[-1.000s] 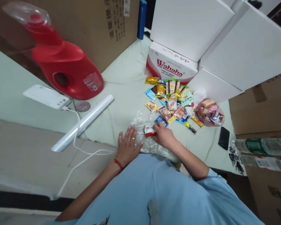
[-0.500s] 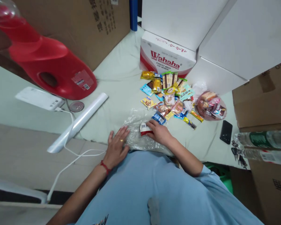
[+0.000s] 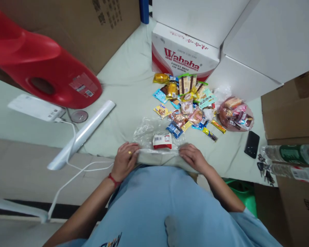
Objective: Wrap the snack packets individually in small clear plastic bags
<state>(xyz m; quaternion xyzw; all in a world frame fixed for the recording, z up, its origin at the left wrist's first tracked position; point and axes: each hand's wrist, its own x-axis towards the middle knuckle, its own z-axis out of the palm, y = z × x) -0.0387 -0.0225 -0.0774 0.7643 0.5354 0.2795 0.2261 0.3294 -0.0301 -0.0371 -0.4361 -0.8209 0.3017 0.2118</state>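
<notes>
Red plastic makes up the big jug [image 3: 63, 67] at far left; its label shows a barcode, but the print is too small to read. In front of it lies a white power bank [image 3: 33, 108] with a white cable [image 3: 73, 137] plugged in. Next comes a shiny roll [image 3: 84, 132], slanting across the table edge, and behind, a brown carton [image 3: 77, 37] with dark characters too blurred to read.

The left hand [image 3: 126, 159], ringed, has its fingers closed narrowly on the near-left edge of a clear plastic film [image 3: 144, 133]; the film's near edge runs straight across to the other hand. The film looks thin, limp and slippery, easy to crease or tear, so it is best pinched at its corners with even tension.

On the film, between the hands and touched by neither, sits a red-and-white packet [image 3: 162, 141], barcode up. It should be light and slightly springy, its contents perhaps crushable; its short ends seem the gentle place to grip.

Behind it spreads a heap of wrapped snacks [image 3: 186, 106] and a box [image 3: 182, 56] reading "Wahaha", "PURIFIED WATER FOR DRINKING". The right hand [image 3: 192, 157] closes its fingertips on the film's near-right edge.

Further right are a see-through bag of snacks [image 3: 237, 115], a black phone [image 3: 251, 144], keys [image 3: 265, 171] and two clear bottles [image 3: 298, 153], one with a green label I cannot read.
</notes>
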